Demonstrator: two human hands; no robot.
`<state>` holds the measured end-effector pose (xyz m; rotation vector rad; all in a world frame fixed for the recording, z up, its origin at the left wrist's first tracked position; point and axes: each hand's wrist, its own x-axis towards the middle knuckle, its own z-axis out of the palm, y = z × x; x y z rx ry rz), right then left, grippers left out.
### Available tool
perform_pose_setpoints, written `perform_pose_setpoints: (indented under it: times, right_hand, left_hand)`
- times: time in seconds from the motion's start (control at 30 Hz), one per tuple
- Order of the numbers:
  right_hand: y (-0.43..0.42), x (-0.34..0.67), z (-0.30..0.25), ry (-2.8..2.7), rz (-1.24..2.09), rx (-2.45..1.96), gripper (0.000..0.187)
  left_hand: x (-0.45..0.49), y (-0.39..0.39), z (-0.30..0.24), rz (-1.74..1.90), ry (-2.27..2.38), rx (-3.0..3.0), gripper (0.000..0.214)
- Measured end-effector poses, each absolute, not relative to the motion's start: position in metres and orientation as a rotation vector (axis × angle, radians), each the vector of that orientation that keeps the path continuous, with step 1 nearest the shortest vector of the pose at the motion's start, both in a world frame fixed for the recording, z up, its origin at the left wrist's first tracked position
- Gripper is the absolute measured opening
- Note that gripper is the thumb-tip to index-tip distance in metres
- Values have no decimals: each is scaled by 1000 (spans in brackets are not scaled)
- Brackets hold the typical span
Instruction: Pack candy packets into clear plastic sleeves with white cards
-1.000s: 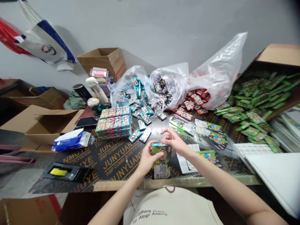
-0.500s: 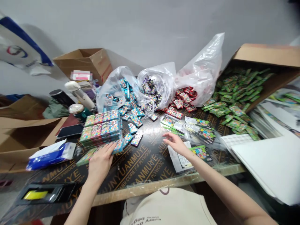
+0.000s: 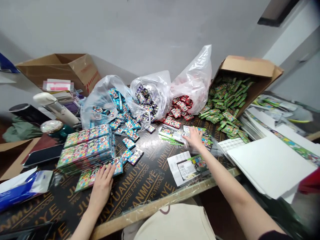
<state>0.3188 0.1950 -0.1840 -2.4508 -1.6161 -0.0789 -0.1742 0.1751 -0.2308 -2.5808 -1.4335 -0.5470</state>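
My left hand (image 3: 102, 185) lies flat, fingers spread, on a flat colourful packet (image 3: 87, 176) at the foot of a stack of similar colourful packets (image 3: 86, 146). My right hand (image 3: 195, 138) reaches forward with fingers stretched over a pile of flat clear-wrapped card packets (image 3: 175, 133) in the middle of the dark printed tabletop (image 3: 140, 186). Whether it grips one I cannot make out. A few small blue packs (image 3: 132, 156) lie loose between the two hands.
Three clear bags hold blue packs (image 3: 110, 103), purple packs (image 3: 147, 100) and red packs (image 3: 182, 105). A tipped cardboard box (image 3: 250, 68) spills green packs (image 3: 225, 113). White sheets (image 3: 270, 163) lie at right. A paper leaflet (image 3: 182, 166), bottles (image 3: 56, 106), a tissue pack (image 3: 22, 188) and another box (image 3: 62, 66) stand around.
Both hands let go of the small box held a second ago. My left hand moved left onto the packet by the stack; my right hand reached forward to the card packets. View swung right.
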Motion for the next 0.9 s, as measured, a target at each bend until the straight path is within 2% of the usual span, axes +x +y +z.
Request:
perform_pose_setpoints:
  times: [0.1, 0.17, 0.23, 0.3, 0.47, 0.53, 0.63, 0.7, 0.8, 0.9]
  right_hand:
    - [200, 370, -182, -1681, 39, -2526, 81]
    - [202, 392, -181, -1823, 172, -2502, 81]
    - [203, 403, -183, -1978, 337, -2437, 74]
    - [203, 403, -186, -2082, 359, -2414, 64]
    - [201, 394, -185, -2319, 112, -2431, 27]
    - [198, 390, -177, -2296, 55, -2447, 24]
    - [187, 367, -158, -2129, -129, -2390, 34]
    - [175, 330, -146, -2009, -191, -2080, 40]
    - [154, 249, -136, -2102, 86, -1403, 40]
    - [133, 178, -131, -2341, 382, -892, 40]
  left_hand:
    - [-182, 165, -228, -502, -1401, -2594, 44]
    - [-191, 157, -220, -450, -1455, -2550, 44]
    - [-198, 152, -212, -394, -1533, -2494, 44]
    - [-199, 150, -207, -326, -1582, -2476, 43]
    - [-186, 160, -211, -248, -1616, -2537, 47]
    - [-178, 163, -213, -309, -1658, -2567, 49]
    - [-161, 163, -205, -544, -1849, -2596, 50]
    - [-139, 162, -191, -867, -2070, -2629, 46]
    - [-92, 159, -163, -1446, -2284, -2757, 40]
    - [-51, 156, -137, -1611, -2223, -2801, 56]
